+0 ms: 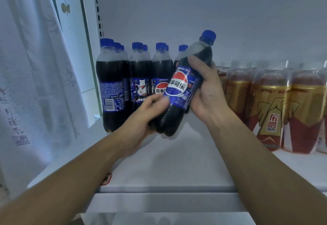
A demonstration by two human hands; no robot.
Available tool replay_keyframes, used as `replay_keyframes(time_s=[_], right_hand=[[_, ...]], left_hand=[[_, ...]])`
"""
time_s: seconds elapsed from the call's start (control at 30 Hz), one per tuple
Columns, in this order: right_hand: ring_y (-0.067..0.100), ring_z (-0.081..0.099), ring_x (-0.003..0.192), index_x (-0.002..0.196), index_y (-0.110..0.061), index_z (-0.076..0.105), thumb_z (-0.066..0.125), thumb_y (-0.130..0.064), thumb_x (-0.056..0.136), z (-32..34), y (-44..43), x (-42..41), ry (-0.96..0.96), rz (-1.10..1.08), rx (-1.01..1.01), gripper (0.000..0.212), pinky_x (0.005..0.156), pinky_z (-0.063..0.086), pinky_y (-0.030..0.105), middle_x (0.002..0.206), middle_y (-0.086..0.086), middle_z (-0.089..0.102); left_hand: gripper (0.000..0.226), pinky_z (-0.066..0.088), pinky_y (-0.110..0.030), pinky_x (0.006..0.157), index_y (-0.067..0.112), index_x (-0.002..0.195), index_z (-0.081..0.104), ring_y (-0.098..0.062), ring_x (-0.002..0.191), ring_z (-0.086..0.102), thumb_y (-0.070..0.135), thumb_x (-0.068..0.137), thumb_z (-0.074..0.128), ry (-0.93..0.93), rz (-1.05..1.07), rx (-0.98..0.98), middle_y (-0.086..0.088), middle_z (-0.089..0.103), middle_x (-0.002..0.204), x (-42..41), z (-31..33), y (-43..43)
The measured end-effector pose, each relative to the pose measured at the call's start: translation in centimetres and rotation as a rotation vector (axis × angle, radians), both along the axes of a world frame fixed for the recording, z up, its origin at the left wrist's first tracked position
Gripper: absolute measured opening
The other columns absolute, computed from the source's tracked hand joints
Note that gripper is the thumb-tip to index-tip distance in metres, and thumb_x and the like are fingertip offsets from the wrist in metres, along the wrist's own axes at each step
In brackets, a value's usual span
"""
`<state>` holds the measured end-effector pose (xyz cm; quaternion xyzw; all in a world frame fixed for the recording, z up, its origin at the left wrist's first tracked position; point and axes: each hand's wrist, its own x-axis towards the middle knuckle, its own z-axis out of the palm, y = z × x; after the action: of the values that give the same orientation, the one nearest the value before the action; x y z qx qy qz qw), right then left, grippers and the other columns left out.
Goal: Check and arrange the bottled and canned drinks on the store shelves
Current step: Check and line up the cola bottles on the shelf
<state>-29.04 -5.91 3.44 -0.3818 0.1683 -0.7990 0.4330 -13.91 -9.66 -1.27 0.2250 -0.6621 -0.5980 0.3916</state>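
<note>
Fingers (156, 101) of my left hand (141, 118) curl round the lower part of a dark plastic cola bottle (182, 86) with a blue wrap label. They reach up to the label's lower edge, though blur softens the fingertips. My right hand (208, 92) grips the same bottle higher up from the right side. Its thumb is pressed on the shoulder just above the label, and its other fingers are wrapped behind, out of view. Between the two hands the bottle is held clear of the white shelf (177, 162). It is tilted so that its blue screw cap (208, 36) leans up and to the right and its lobed base points down toward my left palm. The round red, white and blue logo on the label faces me.

Behind and to the left, a group of matching blue-capped cola bottles (113, 83) stands upright at the left end of the shelf, more than one row deep. Their labels are turned different ways: one shows a barcode, another the logo. To the right, just beside my right hand, stands a row of clear-capped plastic bottles with gold and red labels (270, 108), packed closely together. A small red tag (106, 178) sits at the shelf's front edge by my left forearm. White cloth printed with dark characters (35, 65) hangs at the far left.
</note>
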Motion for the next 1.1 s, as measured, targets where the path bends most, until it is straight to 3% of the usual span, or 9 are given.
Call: replay_keyframes(time_s=[0.07, 0.17, 0.3, 0.43, 0.6, 0.73, 0.83, 1.0, 1.1], right_hand=[[0.024, 0.07, 0.086, 0.142, -0.009, 0.048, 0.072, -0.01, 0.083, -0.1, 0.0, 0.2, 0.063, -0.017, 0.009, 0.063, 0.084, 0.061, 0.045, 0.107, 0.013, 0.068], [0.027, 0.067, 0.094, 0.143, -0.003, 0.048, 0.071, -0.015, 0.086, 0.1, 0.0, 0.1, 0.053, 0.079, 0.024, 0.062, 0.094, 0.055, 0.048, 0.108, 0.015, 0.066], [0.026, 0.068, 0.085, 0.13, -0.003, 0.055, 0.068, -0.018, 0.091, 0.1, 0.1, 0.0, 0.08, 0.118, 0.091, 0.044, 0.083, 0.059, 0.041, 0.097, 0.015, 0.068], [0.024, 0.071, 0.085, 0.138, -0.011, 0.05, 0.072, -0.009, 0.082, 0.0, 0.2, 0.5, 0.155, -0.002, 0.052, 0.06, 0.077, 0.061, 0.041, 0.109, 0.014, 0.068], [0.022, 0.072, 0.091, 0.146, -0.01, 0.043, 0.075, -0.021, 0.081, 0.2, 0.2, 0.3, 0.13, 0.062, 0.047, 0.073, 0.072, 0.06, 0.036, 0.107, 0.011, 0.068], [0.026, 0.071, 0.092, 0.14, -0.009, 0.049, 0.072, -0.018, 0.087, -0.1, 0.2, 0.3, 0.189, 0.071, 0.089, 0.059, 0.076, 0.061, 0.04, 0.104, 0.012, 0.071], [0.031, 0.072, 0.1, 0.139, -0.018, 0.047, 0.073, -0.011, 0.085, -0.2, -0.1, 0.5, 0.196, -0.056, 0.056, 0.061, 0.087, 0.06, 0.047, 0.122, 0.014, 0.068], [0.028, 0.069, 0.097, 0.137, -0.009, 0.052, 0.07, -0.027, 0.084, 0.1, 0.3, 0.2, 0.22, 0.072, 0.11, 0.059, 0.093, 0.056, 0.046, 0.105, 0.012, 0.07], [0.026, 0.068, 0.096, 0.137, -0.005, 0.053, 0.071, -0.024, 0.088, -0.1, 0.0, 0.1, 0.246, 0.05, 0.12, 0.056, 0.09, 0.058, 0.046, 0.114, 0.015, 0.068]], left_hand=[[0.058, 0.055, -0.032, 0.076, 0.022, 0.123, 0.062, -0.021, 0.101, 0.071, 0.037, 0.069, 0.079, -0.017, 0.029, -0.046, -0.005, 0.07, 0.122, 0.2, -0.4, 0.0], [0.051, 0.059, -0.039, 0.072, 0.014, 0.122, 0.065, -0.034, 0.091, 0.072, 0.039, 0.078, 0.07, 0.049, -0.085, 0.047, -0.018, 0.071, 0.112, 1.2, -0.2, 0.8], [0.06, 0.058, -0.041, 0.077, 0.009, 0.119, 0.067, -0.035, 0.084, 0.071, 0.053, 0.085, 0.046, 0.031, -0.187, 0.141, -0.026, 0.071, 0.103, 0.9, 0.3, 1.3], [0.052, 0.043, -0.058, 0.104, 0.024, 0.122, 0.065, -0.033, 0.102, 0.065, 0.045, 0.076, 0.077, 0.002, -0.072, 0.059, -0.013, 0.071, 0.114, -0.2, -0.8, 1.2], [0.054, 0.06, -0.037, 0.064, 0.012, 0.117, 0.065, -0.033, 0.08, 0.072, 0.049, 0.078, 0.066, 0.03, -0.077, 0.128, -0.02, 0.072, 0.102, 0.8, 0.3, 1.4], [0.054, 0.058, -0.028, 0.069, 0.014, 0.123, 0.066, -0.021, 0.091, 0.072, 0.05, 0.085, 0.051, -0.015, -0.189, 0.154, -0.01, 0.074, 0.112, 0.3, 0.0, 1.9], [0.052, 0.052, -0.021, 0.056, 0.014, 0.127, 0.059, -0.012, 0.07, 0.068, 0.043, 0.085, 0.068, 0.021, -0.125, 0.091, 0.0, 0.072, 0.09, -0.8, -0.5, 1.9], [0.052, 0.054, -0.032, 0.062, 0.01, 0.11, 0.067, -0.029, 0.078, 0.068, 0.049, 0.075, 0.071, 0.021, -0.07, 0.111, -0.015, 0.072, 0.098, -0.1, 0.1, 1.8], [0.059, 0.056, -0.034, 0.069, 0.011, 0.113, 0.07, -0.028, 0.082, 0.07, 0.055, 0.075, 0.061, 0.044, -0.085, 0.158, -0.016, 0.074, 0.102, 0.4, 0.1, 1.7]])
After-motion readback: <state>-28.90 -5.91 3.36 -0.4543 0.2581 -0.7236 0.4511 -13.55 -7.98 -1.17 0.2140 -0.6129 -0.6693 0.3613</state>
